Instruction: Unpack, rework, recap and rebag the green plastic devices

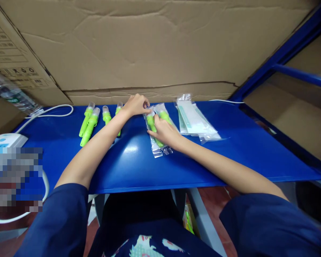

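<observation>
My left hand (136,105) is closed in a pinch on the top edge of a clear plastic bag (157,150) that lies on the blue table (128,164). My right hand (164,131) rests on the same bag with its fingers curled around a green tube (151,121) inside it. A second bagged green tube (164,115) lies just to the right. Several loose green tubes with clear caps (89,123) lie in a row to the left of my left hand.
A stack of flat clear bags (194,119) lies to the right. A white power strip (5,140) with a white cable (53,112) sits at the left edge. Cardboard (149,46) walls the back. A plastic bottle (13,94) lies at far left.
</observation>
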{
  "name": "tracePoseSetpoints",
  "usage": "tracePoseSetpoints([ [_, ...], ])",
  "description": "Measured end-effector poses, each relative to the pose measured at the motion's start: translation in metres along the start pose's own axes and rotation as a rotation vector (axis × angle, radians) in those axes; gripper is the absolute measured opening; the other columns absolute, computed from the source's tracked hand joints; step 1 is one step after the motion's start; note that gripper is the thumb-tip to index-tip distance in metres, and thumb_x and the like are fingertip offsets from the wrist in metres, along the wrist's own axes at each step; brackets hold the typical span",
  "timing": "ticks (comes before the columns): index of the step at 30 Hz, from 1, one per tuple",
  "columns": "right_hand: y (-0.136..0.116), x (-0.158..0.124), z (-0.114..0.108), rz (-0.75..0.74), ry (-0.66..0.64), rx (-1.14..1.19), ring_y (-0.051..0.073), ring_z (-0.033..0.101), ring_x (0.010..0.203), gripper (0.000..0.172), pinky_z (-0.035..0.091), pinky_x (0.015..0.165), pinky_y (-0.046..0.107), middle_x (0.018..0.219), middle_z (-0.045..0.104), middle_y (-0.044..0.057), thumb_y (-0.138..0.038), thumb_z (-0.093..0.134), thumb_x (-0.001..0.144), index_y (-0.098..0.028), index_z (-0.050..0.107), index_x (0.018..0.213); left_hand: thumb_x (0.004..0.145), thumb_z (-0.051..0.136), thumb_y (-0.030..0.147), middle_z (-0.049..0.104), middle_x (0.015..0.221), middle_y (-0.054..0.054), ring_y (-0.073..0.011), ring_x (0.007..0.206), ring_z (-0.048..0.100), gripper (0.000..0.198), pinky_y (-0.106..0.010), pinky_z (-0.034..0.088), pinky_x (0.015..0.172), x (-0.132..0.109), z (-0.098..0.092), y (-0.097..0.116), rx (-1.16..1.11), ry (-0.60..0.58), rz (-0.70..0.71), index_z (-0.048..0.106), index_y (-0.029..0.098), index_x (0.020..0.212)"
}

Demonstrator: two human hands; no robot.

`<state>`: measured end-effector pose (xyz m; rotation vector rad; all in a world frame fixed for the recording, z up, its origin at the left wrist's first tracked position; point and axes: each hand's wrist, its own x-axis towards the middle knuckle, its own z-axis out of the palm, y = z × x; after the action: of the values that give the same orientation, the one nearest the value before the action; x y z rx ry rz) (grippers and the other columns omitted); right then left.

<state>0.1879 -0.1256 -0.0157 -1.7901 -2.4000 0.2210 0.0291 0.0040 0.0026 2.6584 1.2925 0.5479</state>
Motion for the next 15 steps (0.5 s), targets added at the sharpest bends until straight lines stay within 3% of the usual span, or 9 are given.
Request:
tracePoseSetpoints([
  [7,0.0,-0.004,-0.001,-0.005,0.0,0.022,0.041,0.068,0.115,0.052,0.056,0.091,0.048,0.126,0.068,0.029,-0.029,0.054,0.099,-0.001,0.045,0.142,0.085,0.069,0.014,0.081,0.101,-0.015,-0.0341,0.11,0.073,0.014,-0.04,0.051,0.099,0.009,-0.005,0.015,0.215,-0.131,0.074,0.082,0.016,0.087],
  [12,0.002,-0.006,0.004,-0.018,0.024,0.07,0.037,0.071,0.103,0.047,0.055,0.084,0.045,0.11,0.072,0.025,-0.029,0.052,0.098,-0.004,0.046,0.137,0.097,0.053,0.016,0.075,0.118,-0.028,-0.0405,0.122,0.068,0.029,-0.049,0.046,0.11,0.011,0.003,-0.007,0.203,-0.013,-0.021,0.079,0.005,0.104],
  [15,0.0,-0.009,0.005,-0.028,0.024,0.081,0.035,0.072,0.097,0.043,0.055,0.082,0.043,0.102,0.073,0.019,-0.032,0.053,0.099,-0.009,0.049,0.135,0.099,0.053,0.019,0.072,0.124,-0.03,-0.0425,0.127,0.065,0.031,-0.053,0.044,0.113,0.009,0.006,-0.022,0.184,0.015,-0.128,0.076,0.003,0.112],
])
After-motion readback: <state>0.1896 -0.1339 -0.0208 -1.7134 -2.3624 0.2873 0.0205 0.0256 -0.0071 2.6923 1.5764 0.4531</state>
